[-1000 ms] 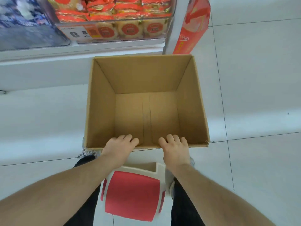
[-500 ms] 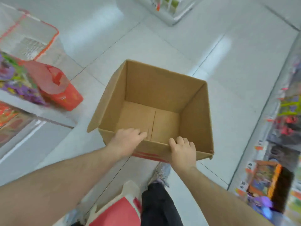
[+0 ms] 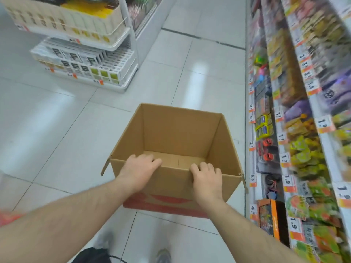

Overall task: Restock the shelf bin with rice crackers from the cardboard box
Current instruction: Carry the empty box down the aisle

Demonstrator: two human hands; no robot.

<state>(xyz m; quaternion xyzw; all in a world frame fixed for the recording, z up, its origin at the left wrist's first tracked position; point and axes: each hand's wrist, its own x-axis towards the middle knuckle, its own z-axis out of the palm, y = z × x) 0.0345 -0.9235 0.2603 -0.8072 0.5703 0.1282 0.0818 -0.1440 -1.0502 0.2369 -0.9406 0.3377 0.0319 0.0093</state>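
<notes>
Fingers (image 3: 206,167) of the right hand (image 3: 207,180) curl over the near top edge of one cardboard box (image 3: 176,141), tips hooked inside and the palm flat against the outer wall. On my feed the left hand (image 3: 139,168) grips the same edge a little further left, its fingers bent over the rim and lying close together. I count two hands, both clamped on that near wall, well apart from each other, with two bare forearms reaching in from the bottom of the view.

The box is held up off the white tiled floor (image 3: 66,130), open at the top. I see only its bare brown inside and the seam of the bottom flaps. A red printed patch runs along the lower part of the near wall, below the hands.

To the right, a long shelf (image 3: 296,130) of colourful packets and orange price tags runs close beside the box; it is too blurred for me to count the packets. At the upper left stands one white wire rack (image 3: 85,54) with two tiers of boxed goods. Two shoes show at the bottom edge.
</notes>
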